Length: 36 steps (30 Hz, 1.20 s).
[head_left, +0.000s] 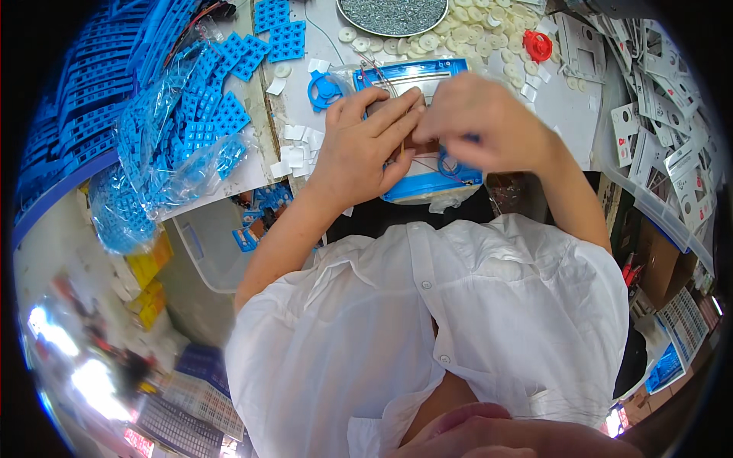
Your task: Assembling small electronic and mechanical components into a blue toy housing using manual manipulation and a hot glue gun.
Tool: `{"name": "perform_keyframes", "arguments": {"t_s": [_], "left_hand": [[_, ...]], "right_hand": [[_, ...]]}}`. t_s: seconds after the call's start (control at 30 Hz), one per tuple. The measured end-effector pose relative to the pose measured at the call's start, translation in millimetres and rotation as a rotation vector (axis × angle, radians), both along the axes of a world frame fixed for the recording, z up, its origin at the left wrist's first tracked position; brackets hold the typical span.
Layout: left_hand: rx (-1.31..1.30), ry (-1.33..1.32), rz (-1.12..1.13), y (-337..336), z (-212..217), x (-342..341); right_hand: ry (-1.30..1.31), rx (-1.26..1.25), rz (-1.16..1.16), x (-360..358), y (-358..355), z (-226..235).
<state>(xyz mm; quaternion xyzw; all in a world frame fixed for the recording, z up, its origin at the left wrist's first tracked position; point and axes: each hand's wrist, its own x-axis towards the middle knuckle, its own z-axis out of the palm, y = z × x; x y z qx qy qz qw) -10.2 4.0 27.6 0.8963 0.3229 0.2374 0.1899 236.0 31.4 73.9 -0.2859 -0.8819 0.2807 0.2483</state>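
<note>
A blue plastic casing (429,185) with thin wires lies on the worktable in front of me. My left hand (363,145) rests across its left part, fingers stretched toward the middle and thumb pointing inward. My right hand (489,126) is over the casing's right side, its fingers curled and smeared by motion. Whatever may be between the right fingertips is hidden. Between the hands, the middle of the casing is mostly covered. A blue round plastic part (326,91) lies just left of the casing, and a red round part (537,46) sits beyond my right hand.
A metal dish (393,32) of small screws stands at the back, beside many cream discs (477,34). Blue keypad pieces (202,114), some in clear plastic, heap at the left. White printed panels (672,114) fill a clear bin at the right. Small white pieces (301,145) lie near my left wrist.
</note>
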Motion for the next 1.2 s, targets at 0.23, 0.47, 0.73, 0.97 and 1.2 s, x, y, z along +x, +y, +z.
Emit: {"name": "perform_keyframes", "arguments": {"t_s": [0.23, 0.47, 0.73, 0.97, 1.2], "left_hand": [[-0.042, 0.186, 0.005, -17.3, 25.7, 0.4], [-0.086, 0.191, 0.036, -26.8, 22.8, -0.8], [-0.077, 0.118, 0.002, -18.1, 21.9, -5.9], [0.039, -0.136, 0.081, 2.2, 7.9, 8.1], [0.128, -0.139, 0.396, 48.9, 6.4, 26.0]], "right_hand": [[0.027, 0.173, -0.071, -27.8, 70.0, -16.1], [-0.088, -0.012, -0.149, -45.7, 74.9, -12.4], [0.048, 0.01, -0.173, -25.6, 68.2, -10.4], [-0.102, 0.385, -0.23, 0.4, 23.3, -15.9], [-0.363, 0.401, -0.212, 5.9, -6.1, -8.6]]}}
